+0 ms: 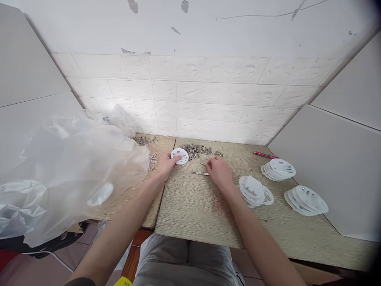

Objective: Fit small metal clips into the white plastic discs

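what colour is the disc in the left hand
The disc is white, best seen in the head view.

Metal pieces [195, 150] are too small to identify.

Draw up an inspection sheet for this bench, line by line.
Surface: wood-grain tabletop, dark seam left of the middle.
Work items: white disc; pile of small metal parts, more left of the seam; three stacks of similar discs on the right.
Clutter: large translucent plastic bag on the left; red pen behind the stacks.
Left hand: holds the white disc.
Right hand: fingers at a slim metal piece; grip unclear.
Cables: white cord, lower left, below the tabletop.
Surroundings: brick-pattern wall, peeling above; pale panels both sides.
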Demonstrator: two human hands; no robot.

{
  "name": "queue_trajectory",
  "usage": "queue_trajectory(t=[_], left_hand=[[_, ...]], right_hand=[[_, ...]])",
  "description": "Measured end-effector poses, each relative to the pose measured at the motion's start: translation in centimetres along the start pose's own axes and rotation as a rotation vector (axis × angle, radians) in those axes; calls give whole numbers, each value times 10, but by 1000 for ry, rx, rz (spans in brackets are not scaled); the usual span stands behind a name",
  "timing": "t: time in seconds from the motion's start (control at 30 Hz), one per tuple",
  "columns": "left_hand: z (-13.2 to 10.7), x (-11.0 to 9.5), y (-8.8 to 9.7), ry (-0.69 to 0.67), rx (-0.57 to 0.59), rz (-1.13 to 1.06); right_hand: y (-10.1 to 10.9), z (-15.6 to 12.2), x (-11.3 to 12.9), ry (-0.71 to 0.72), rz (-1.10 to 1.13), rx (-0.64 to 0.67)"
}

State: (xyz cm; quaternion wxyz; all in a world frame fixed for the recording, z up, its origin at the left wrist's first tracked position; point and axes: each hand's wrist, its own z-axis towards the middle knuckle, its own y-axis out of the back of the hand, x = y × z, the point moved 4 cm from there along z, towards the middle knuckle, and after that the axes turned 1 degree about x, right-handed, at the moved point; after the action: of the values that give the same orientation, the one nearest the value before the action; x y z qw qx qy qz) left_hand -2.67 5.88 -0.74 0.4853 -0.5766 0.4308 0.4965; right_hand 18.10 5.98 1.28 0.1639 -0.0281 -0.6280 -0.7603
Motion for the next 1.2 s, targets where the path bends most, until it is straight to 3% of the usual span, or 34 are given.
queue_trajectory(t=[0.13, 0.33, 0.47, 0.7, 1.0, 1.2], left_hand=[[-1, 2, -1, 57, -8, -40], [-6, -7, -6, 3, -29, -95], [-6, -7, -10, -44, 79, -53], [-6, 4, -18, 45, 203, -174], [-20, -12, -29, 83, 549, -290], [-21, -11, -30, 74, 568, -259]], right_hand=[[-4, 3, 1, 52, 96, -12], [-3, -5, 28, 319, 541, -53], [-2, -12, 42, 426, 507, -51], [-5, -10, 36, 301, 415, -13], [-4, -3, 23, 187, 433, 13], [-2, -2, 20, 185, 475, 52]])
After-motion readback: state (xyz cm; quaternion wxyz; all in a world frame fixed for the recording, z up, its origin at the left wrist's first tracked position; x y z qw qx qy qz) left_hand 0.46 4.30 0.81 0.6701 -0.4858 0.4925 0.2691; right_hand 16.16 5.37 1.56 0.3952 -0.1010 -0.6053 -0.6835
